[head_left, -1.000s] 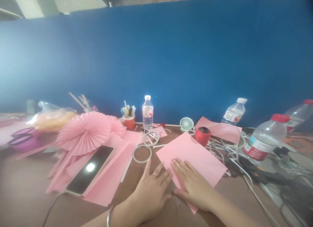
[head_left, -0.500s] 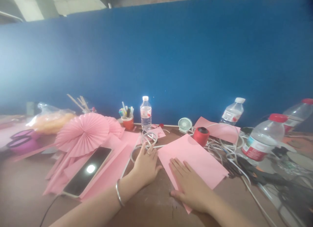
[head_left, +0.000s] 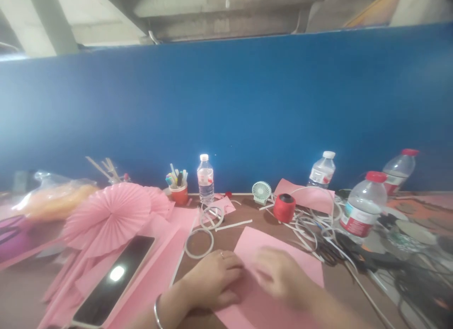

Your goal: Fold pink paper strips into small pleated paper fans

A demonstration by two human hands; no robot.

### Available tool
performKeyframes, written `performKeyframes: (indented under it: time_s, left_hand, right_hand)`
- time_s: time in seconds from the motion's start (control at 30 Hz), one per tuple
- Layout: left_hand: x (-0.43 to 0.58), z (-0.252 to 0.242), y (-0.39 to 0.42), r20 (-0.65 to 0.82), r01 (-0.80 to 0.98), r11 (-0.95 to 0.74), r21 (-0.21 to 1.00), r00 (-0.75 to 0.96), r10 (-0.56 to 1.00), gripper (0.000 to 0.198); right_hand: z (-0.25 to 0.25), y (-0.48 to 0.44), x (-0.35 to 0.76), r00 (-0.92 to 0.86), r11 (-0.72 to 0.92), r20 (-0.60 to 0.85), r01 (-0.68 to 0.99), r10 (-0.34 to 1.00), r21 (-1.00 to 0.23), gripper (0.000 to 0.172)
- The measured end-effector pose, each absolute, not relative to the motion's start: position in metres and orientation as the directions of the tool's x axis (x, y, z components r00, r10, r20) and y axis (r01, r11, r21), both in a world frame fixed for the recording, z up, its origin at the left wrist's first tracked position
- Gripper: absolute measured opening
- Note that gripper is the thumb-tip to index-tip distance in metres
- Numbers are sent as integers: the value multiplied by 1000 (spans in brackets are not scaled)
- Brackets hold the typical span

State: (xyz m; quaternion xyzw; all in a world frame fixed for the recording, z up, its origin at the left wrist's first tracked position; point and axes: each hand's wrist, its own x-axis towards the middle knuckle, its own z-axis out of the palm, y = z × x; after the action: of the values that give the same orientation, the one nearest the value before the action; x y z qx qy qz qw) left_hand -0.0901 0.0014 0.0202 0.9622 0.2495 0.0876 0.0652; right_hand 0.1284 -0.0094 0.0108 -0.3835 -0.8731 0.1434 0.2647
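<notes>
A sheet of pink paper [head_left: 297, 260] lies on the brown table in front of me. At its left edge, my left hand [head_left: 220, 278], with a ring and a silver bangle, has its fingers curled together on the paper. My right hand [head_left: 285, 278] is over the sheet's middle, blurred by motion, its fingers bent. Whether it pinches any paper cannot be made out. Two white rings [head_left: 199, 244] of cord or plastic lie just beyond my left hand.
At left are pleated pink fans [head_left: 109, 215], more pink paper and a phone [head_left: 115, 279]. Behind stand a pen cup [head_left: 179, 195], a water bottle [head_left: 205, 180] and a small fan [head_left: 262, 193]. To the right are a red spool-like object [head_left: 284, 208], tangled cords and several bottles [head_left: 364, 211].
My left hand has moved onto the paper's left edge, its fingers curling. My right hand has lifted from lying flat and bent its fingers. The sheet sits lower in view, and the view has tilted up.
</notes>
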Motion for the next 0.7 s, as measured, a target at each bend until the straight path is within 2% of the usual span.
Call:
performKeyframes:
  time_s: [0.07, 0.1, 0.17, 0.2, 0.27, 0.33, 0.4, 0.47, 0.6, 0.7]
  left_hand:
    - [-87, 15, 2, 141, 453, -880, 144, 871, 471, 27]
    - [-86, 14, 2, 143, 444, -886, 130, 876, 460, 25]
    - [-86, 12, 2, 148, 425, -899, 105, 887, 436, 22]
    - [-86, 11, 3, 152, 415, -905, 94, 892, 425, 20]
    - [-88, 9, 3, 157, 401, -913, 79, 899, 408, 19]
    - [-89, 7, 4, 162, 396, -916, 71, 901, 402, 18]
    - [-89, 5, 5, 165, 400, -914, 69, 899, 406, 18]
    - [-89, 4, 6, 165, 401, -913, 78, 898, 408, 18]
    - [-87, 6, 8, 147, 401, -911, 99, 899, 412, 17]
    - [-87, 7, 8, 152, 404, -910, 92, 898, 413, 18]
  right_hand:
    - [23, 30, 132, -259, 479, 440, 707, 860, -521, 32]
    - [31, 53, 135, -123, 392, 474, 756, 872, -524, 38]
    - [48, 99, 141, -82, 312, 478, 850, 874, -425, 41]
    - [55, 121, 144, -77, 259, 449, 896, 890, -360, 44]
    - [64, 156, 149, 13, 55, 262, 967, 965, -251, 52]
    - [67, 180, 154, 37, -6, 126, 972, 991, -237, 46]
    - [65, 192, 159, 25, -12, 52, 972, 998, -235, 34]
    - [62, 197, 165, -24, 34, 44, 969, 999, -244, 30]
    - [58, 199, 175, -166, 182, 79, 939, 983, -291, 42]
    - [56, 202, 178, -219, 233, 79, 919, 972, -318, 42]
